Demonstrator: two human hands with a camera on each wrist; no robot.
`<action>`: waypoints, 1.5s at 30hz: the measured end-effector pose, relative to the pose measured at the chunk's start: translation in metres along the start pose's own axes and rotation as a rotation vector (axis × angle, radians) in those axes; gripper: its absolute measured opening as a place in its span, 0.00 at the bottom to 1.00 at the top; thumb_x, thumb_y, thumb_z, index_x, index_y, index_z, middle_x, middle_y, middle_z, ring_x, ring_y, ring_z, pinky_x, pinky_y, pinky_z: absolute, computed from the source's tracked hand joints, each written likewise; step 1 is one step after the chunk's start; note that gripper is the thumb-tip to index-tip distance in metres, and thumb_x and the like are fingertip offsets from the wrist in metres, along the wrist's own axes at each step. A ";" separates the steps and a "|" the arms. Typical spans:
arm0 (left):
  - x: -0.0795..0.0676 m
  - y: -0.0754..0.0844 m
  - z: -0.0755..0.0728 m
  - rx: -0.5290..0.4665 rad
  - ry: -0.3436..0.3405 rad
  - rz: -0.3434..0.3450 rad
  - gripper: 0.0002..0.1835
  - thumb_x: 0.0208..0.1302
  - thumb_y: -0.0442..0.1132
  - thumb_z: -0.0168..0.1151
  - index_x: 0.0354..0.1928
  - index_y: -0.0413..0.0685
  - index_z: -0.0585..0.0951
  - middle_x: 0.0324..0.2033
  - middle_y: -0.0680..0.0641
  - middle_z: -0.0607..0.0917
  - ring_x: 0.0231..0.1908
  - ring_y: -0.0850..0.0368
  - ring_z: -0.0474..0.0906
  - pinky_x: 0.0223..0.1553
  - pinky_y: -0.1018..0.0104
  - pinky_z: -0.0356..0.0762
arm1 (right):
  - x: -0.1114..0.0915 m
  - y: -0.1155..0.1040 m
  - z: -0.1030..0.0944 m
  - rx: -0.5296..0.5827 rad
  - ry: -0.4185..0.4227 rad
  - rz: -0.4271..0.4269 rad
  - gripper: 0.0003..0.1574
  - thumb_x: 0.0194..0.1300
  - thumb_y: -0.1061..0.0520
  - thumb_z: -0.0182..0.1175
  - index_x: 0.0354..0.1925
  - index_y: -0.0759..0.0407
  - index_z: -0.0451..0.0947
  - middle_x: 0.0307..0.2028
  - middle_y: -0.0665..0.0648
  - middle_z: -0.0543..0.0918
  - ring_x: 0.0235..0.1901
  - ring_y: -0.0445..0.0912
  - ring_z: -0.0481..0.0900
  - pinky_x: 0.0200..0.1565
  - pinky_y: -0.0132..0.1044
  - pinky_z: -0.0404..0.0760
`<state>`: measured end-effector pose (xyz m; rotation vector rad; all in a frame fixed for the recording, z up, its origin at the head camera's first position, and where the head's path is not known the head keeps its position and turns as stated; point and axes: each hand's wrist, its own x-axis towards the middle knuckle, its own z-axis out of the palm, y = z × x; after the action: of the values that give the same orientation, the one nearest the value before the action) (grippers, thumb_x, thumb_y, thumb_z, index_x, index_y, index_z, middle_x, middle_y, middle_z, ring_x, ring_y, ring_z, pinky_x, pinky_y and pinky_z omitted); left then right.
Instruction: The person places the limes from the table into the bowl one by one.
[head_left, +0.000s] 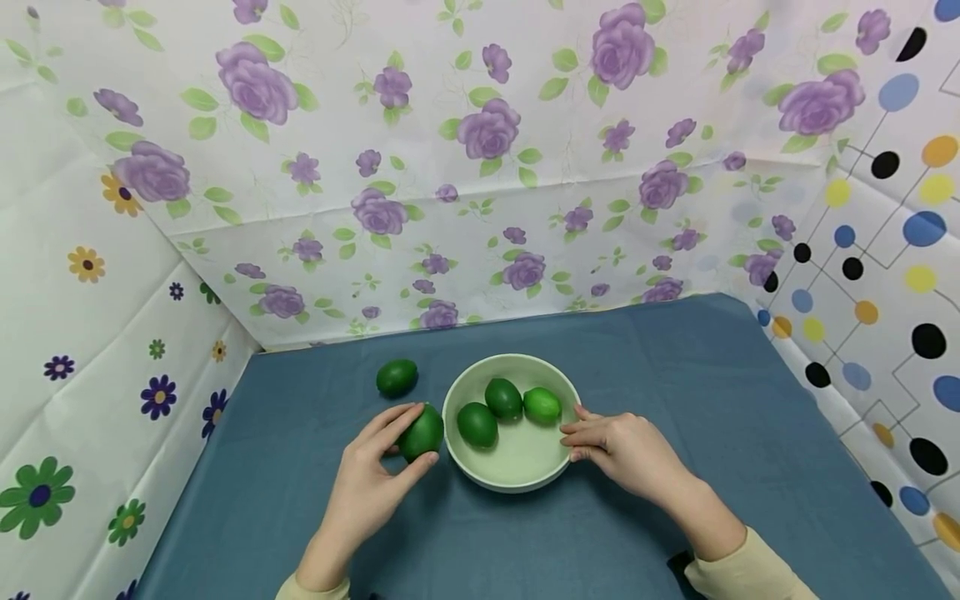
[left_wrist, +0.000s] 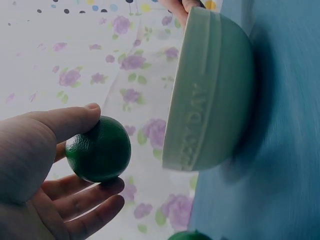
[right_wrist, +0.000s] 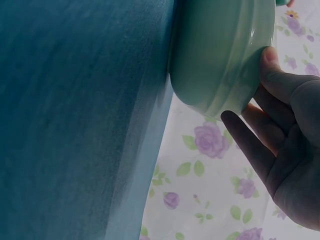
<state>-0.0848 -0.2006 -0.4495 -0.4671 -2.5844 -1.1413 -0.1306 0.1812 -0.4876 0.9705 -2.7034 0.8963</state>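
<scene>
My left hand [head_left: 372,468] holds a dark green lime [head_left: 422,434] between thumb and fingers, just left of the bowl. In the left wrist view the held lime [left_wrist: 102,150] is raised above the cloth, apart from the bowl wall. A pale green bowl [head_left: 525,473] stands upright on the cloth, with raised lettering on its side. Inside it lie two dark green limes [head_left: 477,425] and a brighter green lime [head_left: 542,406]. My right hand [head_left: 626,450] grips the bowl's right rim; in the right wrist view its thumb [right_wrist: 270,57] presses the rim.
Another dark green lime [head_left: 397,377] lies on the blue cloth [head_left: 247,483], left of the bowl and beyond my left hand. A purple-flowered sheet [head_left: 450,208] rises behind the table. Patterned sheets stand at the left and the right [head_left: 885,292].
</scene>
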 end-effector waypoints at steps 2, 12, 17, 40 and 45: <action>0.002 0.003 0.004 -0.013 -0.012 0.003 0.36 0.64 0.44 0.82 0.74 0.56 0.80 0.69 0.52 0.79 0.60 0.52 0.82 0.44 0.60 0.87 | 0.000 0.000 0.000 0.004 -0.001 0.005 0.18 0.64 0.52 0.77 0.53 0.50 0.93 0.53 0.48 0.91 0.65 0.52 0.82 0.48 0.47 0.91; 0.013 0.014 0.025 -0.048 -0.034 0.073 0.34 0.64 0.42 0.82 0.72 0.57 0.82 0.67 0.54 0.80 0.57 0.55 0.83 0.43 0.63 0.86 | 0.000 -0.001 0.001 0.009 -0.002 0.012 0.17 0.64 0.53 0.77 0.52 0.50 0.94 0.53 0.47 0.91 0.65 0.53 0.82 0.47 0.45 0.91; 0.016 0.018 0.034 -0.054 -0.048 0.089 0.35 0.63 0.44 0.82 0.72 0.56 0.82 0.67 0.53 0.80 0.56 0.54 0.83 0.43 0.62 0.86 | 0.000 0.000 0.001 0.004 0.001 0.007 0.17 0.64 0.52 0.77 0.51 0.49 0.94 0.53 0.47 0.91 0.65 0.53 0.82 0.47 0.45 0.91; 0.022 0.021 0.063 -0.047 -0.184 0.103 0.34 0.65 0.45 0.81 0.73 0.55 0.81 0.66 0.54 0.80 0.54 0.58 0.84 0.43 0.61 0.86 | 0.001 -0.003 0.003 -0.029 0.006 0.004 0.16 0.63 0.53 0.78 0.50 0.48 0.94 0.51 0.46 0.91 0.64 0.53 0.83 0.48 0.45 0.91; 0.025 0.022 0.069 -0.038 -0.208 0.095 0.34 0.66 0.45 0.80 0.73 0.55 0.81 0.67 0.50 0.81 0.55 0.55 0.85 0.45 0.55 0.89 | 0.000 -0.003 0.002 -0.034 0.007 0.002 0.16 0.63 0.53 0.78 0.50 0.48 0.94 0.51 0.45 0.91 0.64 0.52 0.83 0.48 0.46 0.91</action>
<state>-0.1069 -0.1304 -0.4698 -0.7453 -2.6847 -1.1675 -0.1288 0.1781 -0.4874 0.9556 -2.7051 0.8502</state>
